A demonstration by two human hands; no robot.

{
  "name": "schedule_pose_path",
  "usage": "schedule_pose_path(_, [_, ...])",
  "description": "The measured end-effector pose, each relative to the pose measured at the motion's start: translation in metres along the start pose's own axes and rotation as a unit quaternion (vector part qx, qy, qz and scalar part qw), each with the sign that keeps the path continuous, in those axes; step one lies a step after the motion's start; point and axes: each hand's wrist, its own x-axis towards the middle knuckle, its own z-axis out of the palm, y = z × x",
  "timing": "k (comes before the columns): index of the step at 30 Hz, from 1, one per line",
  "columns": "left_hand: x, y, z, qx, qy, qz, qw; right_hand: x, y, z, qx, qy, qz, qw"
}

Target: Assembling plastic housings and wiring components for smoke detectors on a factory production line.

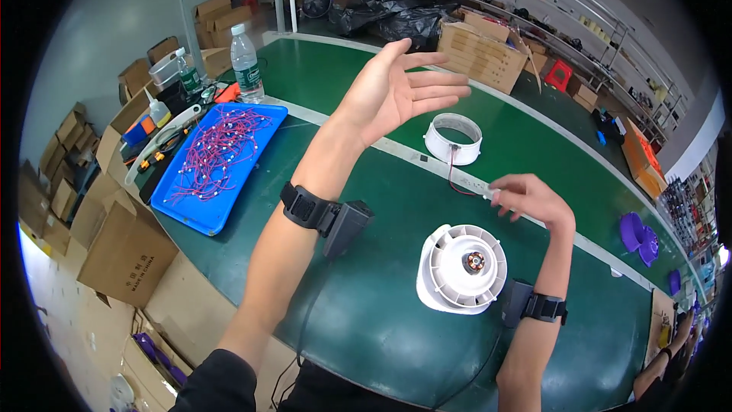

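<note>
My left hand is raised over the bench, palm up and fingers spread, holding nothing. Beyond it on the right stands a white plastic ring, with a thin red and dark wire coming off its near side. My right hand has its fingers curled, with thumb and forefinger pinching a small white connector at the end of that wire. Nearer to me sits a white round fan housing with radial ribs, and a small motor with copper windings shows at its centre.
A blue tray of red wires with white connectors lies on the green bench at left. Behind it stand water bottles and tools. A cardboard box is at the back, purple parts at right. Cables hang from my wrist devices.
</note>
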Motion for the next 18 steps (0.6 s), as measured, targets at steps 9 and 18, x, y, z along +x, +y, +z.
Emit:
schedule_pose_path(9, [0.000,-0.002,0.000,0.020,0.006,0.031,0.999,0.001,-0.031,0.031,-0.046,-0.216,0.066,0.973])
schedule_pose_path(18, [-0.012,-0.004,0.043,0.712,0.169,0.055,0.679,0.004,-0.029,0.032,-0.099,-0.244,0.086,0.961])
